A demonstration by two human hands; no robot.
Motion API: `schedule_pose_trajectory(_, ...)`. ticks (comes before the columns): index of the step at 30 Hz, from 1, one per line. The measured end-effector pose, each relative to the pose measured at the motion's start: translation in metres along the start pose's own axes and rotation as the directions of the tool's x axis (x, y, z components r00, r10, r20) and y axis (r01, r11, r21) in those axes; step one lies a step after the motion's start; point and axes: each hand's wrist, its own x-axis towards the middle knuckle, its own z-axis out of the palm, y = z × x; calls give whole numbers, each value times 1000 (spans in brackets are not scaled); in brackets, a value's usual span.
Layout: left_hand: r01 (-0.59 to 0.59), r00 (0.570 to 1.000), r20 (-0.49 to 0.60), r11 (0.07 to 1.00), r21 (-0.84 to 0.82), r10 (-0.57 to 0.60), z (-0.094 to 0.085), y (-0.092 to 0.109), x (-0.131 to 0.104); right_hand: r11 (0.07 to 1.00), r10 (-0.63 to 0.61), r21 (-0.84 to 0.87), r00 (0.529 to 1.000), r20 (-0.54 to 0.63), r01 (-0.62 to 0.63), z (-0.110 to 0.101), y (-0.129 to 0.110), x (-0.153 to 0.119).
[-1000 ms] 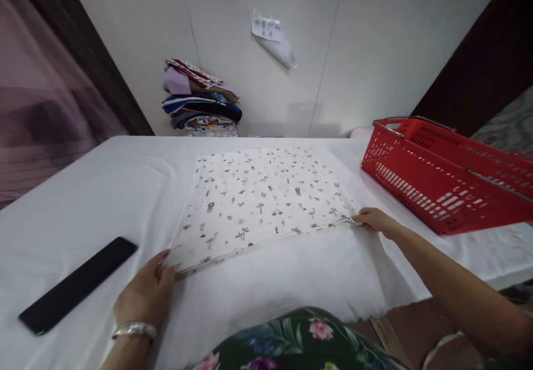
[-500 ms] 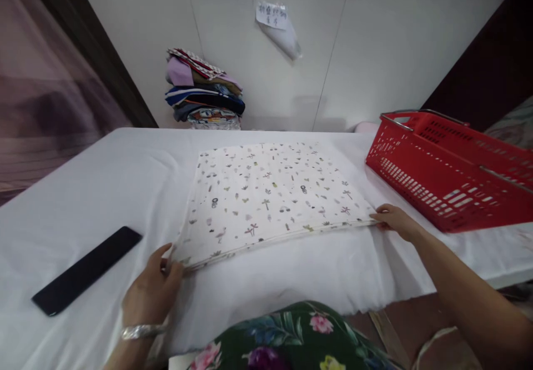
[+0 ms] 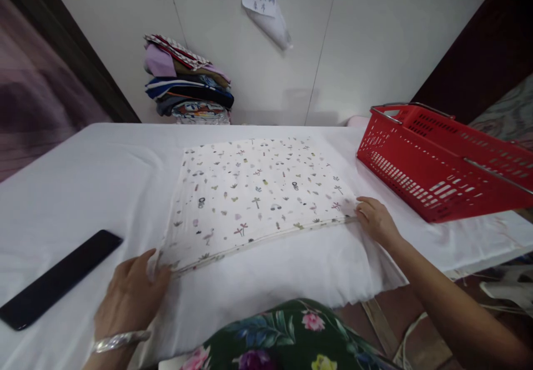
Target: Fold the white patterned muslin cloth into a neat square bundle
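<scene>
A white cloth (image 3: 254,192) printed with small palms, flamingos and rainbows lies folded into a flat rectangle on the white-covered table. Layered edges show along its near side. At the near left corner, my left hand (image 3: 131,289), with a silver bracelet at the wrist, has the cloth between thumb and fingers. My right hand (image 3: 377,221) pinches the near right corner; its fingertips are partly hidden by the cloth's edge.
Left of the cloth lies a long black flat object (image 3: 60,278). A red plastic basket (image 3: 437,164) with metal handles stands at the right. Behind the table rises a stack of folded textiles (image 3: 189,84), and a handwritten paper (image 3: 259,0) hangs on the wall.
The whole view has shifted, so most things appear farther left. Both hands stay at the cloth's near corners, and the cloth keeps its flat folded shape.
</scene>
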Motion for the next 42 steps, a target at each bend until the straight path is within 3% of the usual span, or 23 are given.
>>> schedule_pose_trajectory(3, -188, 969, -172, 982, -34, 180, -5, 14, 2, 975, -152, 160, 988, -17, 153, 1, -32, 10)
schedule_pose_trajectory(5, -415, 884, -274, 906, -86, 379, -1, 34, 0, 945, -238, 236, 971, 29, 224, 2, -53, 19)
schedule_pose_trajectory(8, -689, 718, -261, 711, -140, 645, 16, 69, -3, 911, -345, 286, 929, 130, 298, 6, -72, 29)
schedule_pose_trajectory(11, -773, 634, -193, 616, -147, 749, 35, 92, -2, 905, -371, 284, 914, 162, 317, 12, -76, 33)
schedule_pose_trajectory(15, -792, 609, -124, 590, -158, 784, 47, 98, 2, 913, -365, 263, 914, 179, 313, 18, -74, 34)
schedule_pose_trajectory(23, -807, 583, -86, 564, -175, 808, 48, 99, 6, 910, -334, 299, 935, 120, 286, 18, -73, 25)
schedule_pose_trajectory(32, -841, 530, -87, 511, -178, 843, 43, 98, 1, 901, -398, 253, 905, 151, 354, 14, -72, 19)
schedule_pose_trajectory(42, -852, 517, -70, 505, -140, 853, 47, 101, 4, 881, -436, 277, 885, 162, 383, 12, -71, 21)
